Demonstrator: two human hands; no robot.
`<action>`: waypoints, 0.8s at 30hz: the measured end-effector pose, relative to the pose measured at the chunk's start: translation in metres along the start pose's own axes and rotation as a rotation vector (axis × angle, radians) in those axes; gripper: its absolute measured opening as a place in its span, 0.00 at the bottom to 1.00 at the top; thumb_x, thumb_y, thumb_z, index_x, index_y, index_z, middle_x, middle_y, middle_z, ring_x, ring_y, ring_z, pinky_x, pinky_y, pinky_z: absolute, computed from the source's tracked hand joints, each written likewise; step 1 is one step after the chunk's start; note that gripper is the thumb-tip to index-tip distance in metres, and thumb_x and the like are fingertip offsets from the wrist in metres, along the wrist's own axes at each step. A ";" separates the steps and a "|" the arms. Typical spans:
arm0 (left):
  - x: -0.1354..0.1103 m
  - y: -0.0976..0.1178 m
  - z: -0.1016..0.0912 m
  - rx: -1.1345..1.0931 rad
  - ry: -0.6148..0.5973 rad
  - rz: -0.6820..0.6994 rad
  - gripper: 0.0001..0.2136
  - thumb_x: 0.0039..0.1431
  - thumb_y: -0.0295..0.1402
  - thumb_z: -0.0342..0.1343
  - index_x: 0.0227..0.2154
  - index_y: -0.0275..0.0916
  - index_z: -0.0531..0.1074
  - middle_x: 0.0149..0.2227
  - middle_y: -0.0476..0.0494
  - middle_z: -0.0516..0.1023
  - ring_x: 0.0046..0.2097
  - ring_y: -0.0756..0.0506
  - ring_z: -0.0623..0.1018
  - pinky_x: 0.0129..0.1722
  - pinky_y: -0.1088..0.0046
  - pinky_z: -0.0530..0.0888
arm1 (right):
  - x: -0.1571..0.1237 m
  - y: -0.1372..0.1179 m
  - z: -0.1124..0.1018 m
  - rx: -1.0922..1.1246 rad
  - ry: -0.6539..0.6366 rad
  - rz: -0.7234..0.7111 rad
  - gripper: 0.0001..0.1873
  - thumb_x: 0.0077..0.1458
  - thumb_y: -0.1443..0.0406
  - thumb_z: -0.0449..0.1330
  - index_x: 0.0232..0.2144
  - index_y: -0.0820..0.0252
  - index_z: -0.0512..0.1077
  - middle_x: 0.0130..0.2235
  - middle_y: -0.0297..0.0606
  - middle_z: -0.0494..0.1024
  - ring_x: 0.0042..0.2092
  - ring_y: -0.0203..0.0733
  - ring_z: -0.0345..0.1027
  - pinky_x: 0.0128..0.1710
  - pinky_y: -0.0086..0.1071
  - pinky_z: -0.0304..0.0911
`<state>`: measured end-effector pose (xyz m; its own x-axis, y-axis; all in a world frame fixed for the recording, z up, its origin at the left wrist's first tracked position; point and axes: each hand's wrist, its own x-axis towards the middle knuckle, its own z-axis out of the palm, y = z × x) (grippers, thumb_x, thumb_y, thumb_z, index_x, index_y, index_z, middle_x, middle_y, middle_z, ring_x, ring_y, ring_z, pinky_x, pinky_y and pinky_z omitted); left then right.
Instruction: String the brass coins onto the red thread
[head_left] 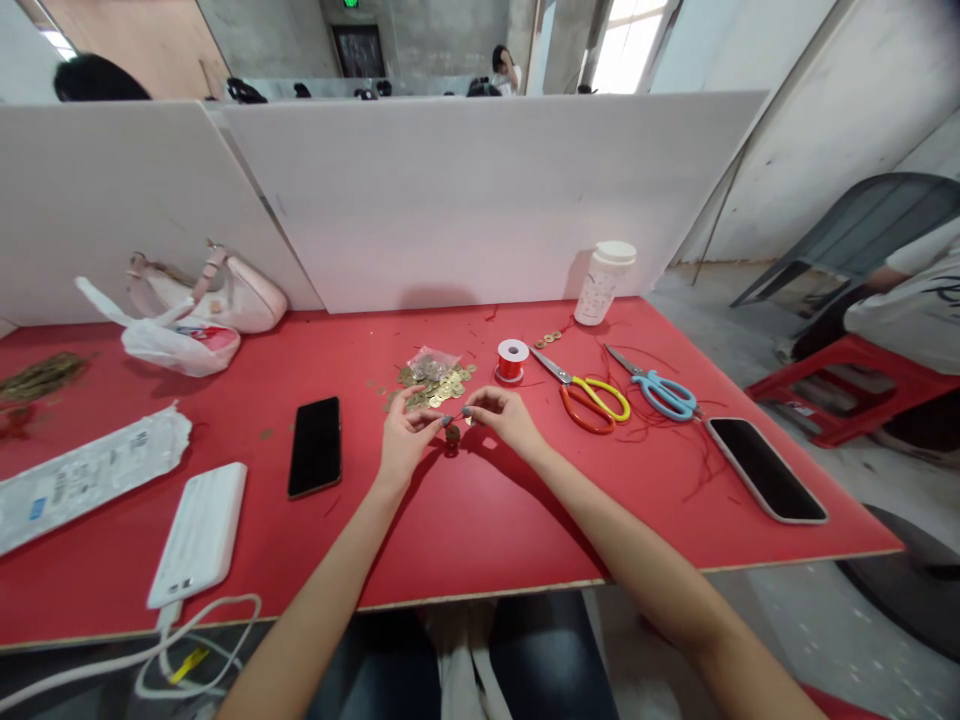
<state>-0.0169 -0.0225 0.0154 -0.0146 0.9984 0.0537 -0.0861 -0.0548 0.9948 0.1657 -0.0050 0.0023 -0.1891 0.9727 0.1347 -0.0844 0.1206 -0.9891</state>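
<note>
My left hand [405, 437] and my right hand [504, 415] meet over the middle of the red table [480, 520], fingertips pinched together. Between them sits a small dark stack of coins [452, 436] on a thin red thread; both hands pinch at it. Just beyond lies a loose pile of brass coins [435, 385] with a clear plastic bag. A spool of red thread [512, 360] stands to the right of the pile.
Orange-yellow scissors [592, 400] and blue scissors [660, 390] lie at right, with a phone [765, 468] near the edge. A black phone [315, 445], white power bank [201, 530], white bottle [604, 282], pink bag [225, 290]. A seated person [907, 300] at far right.
</note>
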 end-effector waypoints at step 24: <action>-0.002 0.000 0.004 -0.061 0.003 -0.038 0.30 0.42 0.33 0.70 0.49 0.39 0.65 0.27 0.49 0.81 0.33 0.44 0.82 0.39 0.67 0.77 | -0.002 0.000 0.001 -0.051 0.008 -0.102 0.05 0.51 0.64 0.63 0.32 0.59 0.75 0.34 0.37 0.80 0.36 0.40 0.75 0.39 0.36 0.71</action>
<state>-0.0134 -0.0245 0.0160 -0.0136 0.9998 0.0154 -0.1476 -0.0173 0.9889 0.1648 -0.0069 0.0017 -0.1740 0.9565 0.2341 -0.0523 0.2284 -0.9722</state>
